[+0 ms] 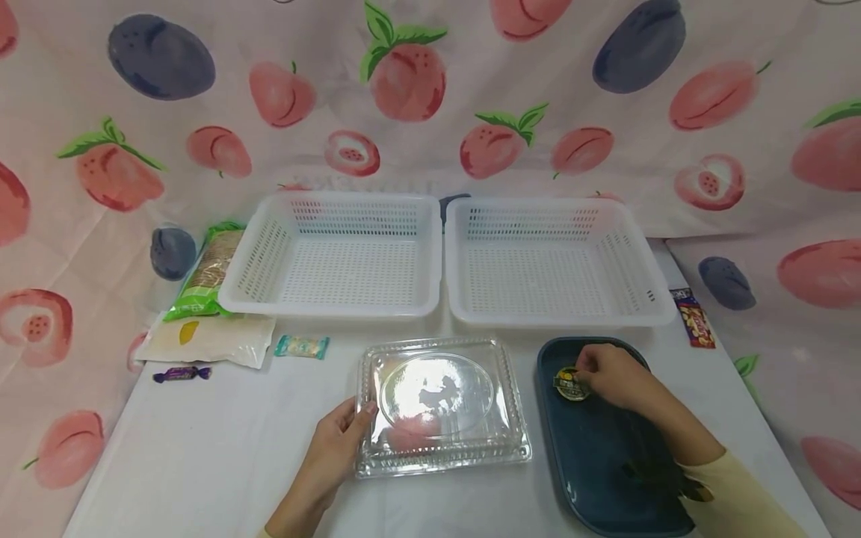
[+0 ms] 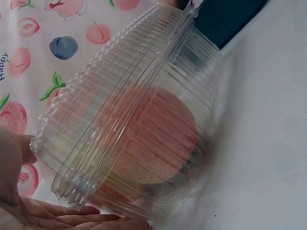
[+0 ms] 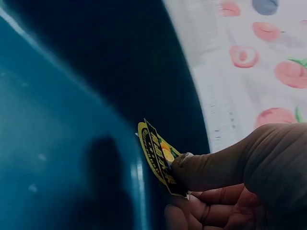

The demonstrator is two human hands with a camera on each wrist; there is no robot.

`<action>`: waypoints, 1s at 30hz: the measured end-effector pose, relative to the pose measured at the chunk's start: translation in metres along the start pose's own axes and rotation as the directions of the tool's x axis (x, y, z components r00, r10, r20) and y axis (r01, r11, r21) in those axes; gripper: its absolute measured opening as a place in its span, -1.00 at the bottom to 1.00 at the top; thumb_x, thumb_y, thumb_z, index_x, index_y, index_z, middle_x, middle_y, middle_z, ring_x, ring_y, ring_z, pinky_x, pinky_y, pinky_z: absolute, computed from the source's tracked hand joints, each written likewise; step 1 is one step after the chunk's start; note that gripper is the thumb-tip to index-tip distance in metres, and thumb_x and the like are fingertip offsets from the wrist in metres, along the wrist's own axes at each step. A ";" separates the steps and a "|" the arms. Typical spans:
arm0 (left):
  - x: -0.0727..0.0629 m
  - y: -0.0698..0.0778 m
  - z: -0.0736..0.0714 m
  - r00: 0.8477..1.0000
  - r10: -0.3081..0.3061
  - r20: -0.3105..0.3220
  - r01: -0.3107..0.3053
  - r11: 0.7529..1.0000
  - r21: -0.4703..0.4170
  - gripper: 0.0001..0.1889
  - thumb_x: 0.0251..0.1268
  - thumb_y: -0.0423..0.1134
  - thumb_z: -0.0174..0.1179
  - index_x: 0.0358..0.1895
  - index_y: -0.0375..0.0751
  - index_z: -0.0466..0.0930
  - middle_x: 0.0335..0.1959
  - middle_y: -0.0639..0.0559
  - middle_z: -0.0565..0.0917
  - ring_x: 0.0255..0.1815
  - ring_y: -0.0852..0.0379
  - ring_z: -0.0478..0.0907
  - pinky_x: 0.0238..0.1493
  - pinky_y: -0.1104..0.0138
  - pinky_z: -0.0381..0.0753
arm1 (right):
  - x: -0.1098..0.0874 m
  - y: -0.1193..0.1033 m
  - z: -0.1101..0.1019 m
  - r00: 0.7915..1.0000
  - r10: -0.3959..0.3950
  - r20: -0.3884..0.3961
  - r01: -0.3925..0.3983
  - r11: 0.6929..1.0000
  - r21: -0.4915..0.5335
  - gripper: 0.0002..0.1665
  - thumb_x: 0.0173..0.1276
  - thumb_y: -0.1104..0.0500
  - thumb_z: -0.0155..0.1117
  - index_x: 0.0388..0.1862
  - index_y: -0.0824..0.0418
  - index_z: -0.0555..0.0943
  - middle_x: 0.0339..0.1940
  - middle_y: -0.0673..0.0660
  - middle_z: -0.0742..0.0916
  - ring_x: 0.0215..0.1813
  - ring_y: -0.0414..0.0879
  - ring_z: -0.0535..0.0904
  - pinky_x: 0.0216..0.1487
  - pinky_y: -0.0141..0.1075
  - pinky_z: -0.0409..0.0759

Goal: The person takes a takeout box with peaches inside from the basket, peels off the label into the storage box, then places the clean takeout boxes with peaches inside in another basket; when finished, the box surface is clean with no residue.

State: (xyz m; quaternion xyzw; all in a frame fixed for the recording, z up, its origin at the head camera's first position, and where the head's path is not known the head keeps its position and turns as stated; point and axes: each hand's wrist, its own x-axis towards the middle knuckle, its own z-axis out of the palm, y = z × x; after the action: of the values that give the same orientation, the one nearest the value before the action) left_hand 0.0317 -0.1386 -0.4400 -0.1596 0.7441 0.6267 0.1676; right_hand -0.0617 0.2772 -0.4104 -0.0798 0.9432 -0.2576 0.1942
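A clear plastic clamshell box with a closed lid is on the white table. Inside it shows a round, pinkish-red fruit-like thing, blurred by the ribbed wall. My left hand holds the box by its left side, thumb at the lid's edge and fingers low along the wall. Over the upper part of a dark blue tray, my right hand pinches a round black-and-gold label between thumb and fingers. The label bears printed writing and an orange fruit picture.
Two white perforated baskets stand side by side at the back. Left of them lie a green-and-brown bag, a white pouch, a purple-wrapped candy and a teal packet. A snack packet lies at the right edge.
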 end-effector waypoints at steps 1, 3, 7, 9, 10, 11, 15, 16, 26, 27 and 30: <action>0.000 0.000 0.000 1.000 -0.002 -0.001 0.002 1.000 0.000 -0.25 0.63 0.05 0.11 0.51 -0.56 0.24 0.13 -0.28 0.68 0.03 0.05 0.70 0.02 0.26 0.78 | 0.001 0.001 0.001 1.000 0.006 0.010 -0.006 1.000 -0.005 -0.87 0.45 0.30 0.30 -0.34 0.25 0.57 -0.48 0.04 0.63 -0.42 -0.10 0.49 -0.41 -0.23 0.44; 0.000 0.000 0.000 1.000 -0.002 0.000 0.002 1.000 -0.003 -0.26 0.63 0.05 0.12 0.51 -0.55 0.24 0.13 -0.28 0.68 0.04 0.04 0.70 0.02 0.26 0.78 | 0.003 0.003 0.004 0.999 0.018 0.033 -0.018 1.000 -0.001 -0.87 0.45 0.32 0.28 -0.35 0.25 0.57 -0.47 0.04 0.63 -0.41 -0.09 0.50 -0.41 -0.23 0.45; 0.000 0.000 0.000 1.000 0.007 0.009 -0.007 1.000 -0.005 -0.26 0.63 0.04 0.12 0.51 -0.55 0.25 0.14 -0.28 0.69 0.06 0.02 0.71 0.03 0.23 0.78 | 0.005 0.005 0.007 0.997 0.037 0.072 -0.036 0.999 -0.006 -0.88 0.41 0.36 0.25 -0.37 0.25 0.57 -0.45 0.06 0.64 -0.40 -0.08 0.51 -0.41 -0.23 0.47; 0.000 0.001 0.000 1.000 0.012 0.013 -0.012 1.000 -0.009 -0.27 0.63 0.04 0.12 0.51 -0.55 0.25 0.14 -0.29 0.69 0.06 0.01 0.71 0.04 0.23 0.78 | 0.006 0.005 0.010 0.996 0.034 0.085 -0.033 0.999 -0.006 -0.89 0.37 0.38 0.26 -0.37 0.27 0.57 -0.45 0.07 0.64 -0.40 -0.08 0.51 -0.41 -0.23 0.48; 0.000 0.001 0.000 1.000 0.014 0.013 -0.014 1.000 -0.009 -0.27 0.63 0.03 0.12 0.51 -0.54 0.25 0.14 -0.29 0.69 0.07 0.01 0.71 0.04 0.23 0.78 | 0.006 0.006 0.012 0.995 0.034 0.093 -0.033 0.999 -0.003 -0.89 0.35 0.40 0.26 -0.38 0.27 0.57 -0.45 0.07 0.64 -0.40 -0.08 0.52 -0.41 -0.24 0.49; 0.000 0.000 0.000 1.000 0.016 0.014 -0.016 1.000 -0.010 -0.27 0.63 0.03 0.11 0.51 -0.55 0.25 0.14 -0.29 0.69 0.06 0.01 0.72 0.04 0.22 0.78 | 0.006 0.006 0.014 0.994 0.032 0.101 -0.032 0.999 0.000 -0.89 0.34 0.41 0.26 -0.39 0.27 0.57 -0.46 0.07 0.64 -0.41 -0.08 0.51 -0.42 -0.24 0.49; 0.001 0.000 0.000 1.000 0.020 0.013 -0.020 1.000 -0.017 -0.28 0.65 0.03 0.10 0.52 -0.54 0.24 0.15 -0.29 0.69 0.07 0.01 0.72 0.03 0.22 0.78 | 0.005 0.006 0.022 0.995 0.019 0.096 -0.017 1.000 -0.025 -0.87 0.30 0.43 0.25 -0.42 0.27 0.57 -0.50 0.05 0.62 -0.44 -0.10 0.49 -0.45 -0.26 0.47; 0.001 0.000 -0.001 1.000 0.019 0.013 -0.019 1.000 -0.018 -0.28 0.65 0.03 0.09 0.52 -0.54 0.24 0.15 -0.29 0.69 0.07 0.02 0.72 0.03 0.22 0.78 | 0.006 0.006 0.023 0.996 0.023 0.091 -0.020 0.999 -0.038 -0.86 0.30 0.43 0.25 -0.43 0.26 0.57 -0.51 0.05 0.61 -0.46 -0.11 0.49 -0.46 -0.27 0.46; 0.000 -0.002 -0.001 1.000 0.005 0.006 -0.005 1.000 -0.009 -0.23 0.62 0.09 0.12 0.52 -0.54 0.24 0.13 -0.29 0.68 0.02 0.05 0.70 0.00 0.25 0.77 | 0.009 -0.004 0.030 0.993 0.093 0.072 -0.083 0.987 -0.136 -0.85 0.34 0.40 0.29 -0.43 0.27 0.58 -0.50 0.09 0.64 -0.47 -0.08 0.54 -0.49 -0.28 0.52; 0.000 -0.002 -0.001 1.000 0.005 0.008 -0.005 1.000 -0.008 -0.23 0.61 0.09 0.12 0.52 -0.54 0.24 0.13 -0.28 0.68 0.02 0.04 0.70 0.00 0.25 0.77 | 0.009 -0.005 0.030 0.992 0.102 0.075 -0.091 0.986 -0.143 -0.86 0.35 0.40 0.30 -0.42 0.28 0.58 -0.49 0.10 0.65 -0.46 -0.08 0.54 -0.48 -0.27 0.53; 0.000 -0.002 0.000 1.000 0.005 0.009 -0.005 1.000 -0.011 -0.22 0.61 0.10 0.13 0.51 -0.54 0.24 0.14 -0.29 0.68 0.04 0.03 0.71 0.02 0.25 0.78 | 0.009 -0.007 0.030 0.989 0.117 0.088 -0.102 0.981 -0.168 -0.91 0.36 0.37 0.33 -0.36 0.34 0.60 -0.46 0.14 0.66 -0.44 -0.05 0.57 -0.47 -0.24 0.58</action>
State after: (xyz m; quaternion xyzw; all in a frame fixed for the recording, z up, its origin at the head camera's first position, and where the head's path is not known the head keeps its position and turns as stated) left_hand 0.0323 -0.1393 -0.4421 -0.1556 0.7403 0.6320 0.1684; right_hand -0.0574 0.2554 -0.4337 -0.0558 0.9534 -0.1645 0.2466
